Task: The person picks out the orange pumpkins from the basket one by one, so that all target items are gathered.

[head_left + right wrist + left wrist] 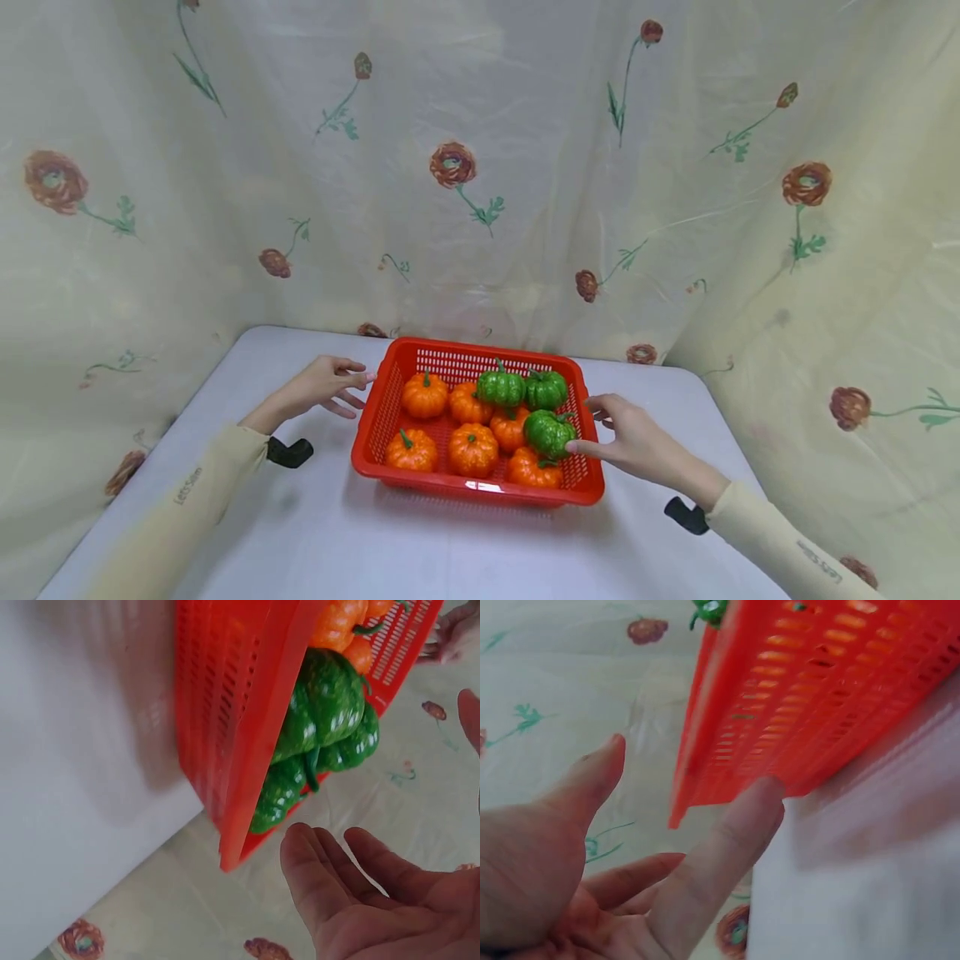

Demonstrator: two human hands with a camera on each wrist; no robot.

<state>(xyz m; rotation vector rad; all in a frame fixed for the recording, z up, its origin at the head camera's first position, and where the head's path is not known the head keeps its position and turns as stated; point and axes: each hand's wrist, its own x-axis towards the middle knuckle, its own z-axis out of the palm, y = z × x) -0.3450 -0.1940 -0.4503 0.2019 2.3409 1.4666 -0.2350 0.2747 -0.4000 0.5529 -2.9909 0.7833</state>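
A red plastic basket (480, 492) with perforated walls holds several small orange pumpkins (472, 450) and three green pumpkins (501, 388), the green ones toward its right side. Beside the left wall is my left hand (330, 387), fingers spread and holding nothing; the left wrist view shows its fingers (720, 862) near the basket's outer wall, though contact cannot be judged. My right hand (637, 442) is at the right rim, its thumb overlapping the rim in the head view. In the right wrist view its extended fingers (315, 877) stand apart from the basket, near the green pumpkins.
The basket stands on a white table (375, 550) with rounded back corners. Behind and on both sides hangs a pale curtain (525, 233) printed with flowers. A black strap piece shows at the left wrist (291, 452) and another at the right wrist (686, 517).
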